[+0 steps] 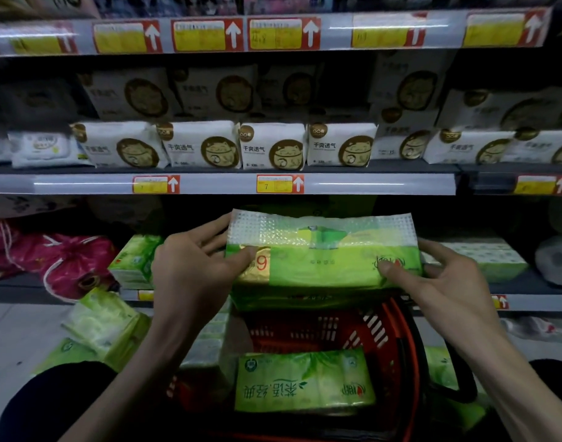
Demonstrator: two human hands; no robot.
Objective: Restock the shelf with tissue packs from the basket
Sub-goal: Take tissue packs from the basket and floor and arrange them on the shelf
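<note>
Both hands are holding a green plastic-wrapped tissue pack [324,260] level at the centre of the frame, above the red plastic basket [385,333] and in front of the dark opening of the lower grey shelf [538,303]. The left hand [190,266] is gripping the pack's left end, thumb pressing on the front face, fingers curling behind. The right hand [445,282] is gripping the right end in the same manner. A second green tissue pack [302,381] is lying flat inside the basket at lower centre. Shelved green packs [134,260] are sitting on the lower shelf to either side of the held pack. Loose green packs [104,323] are lying on the floor at lower left. White cat-emblem packs [273,146] are lining the shelf above
</note>
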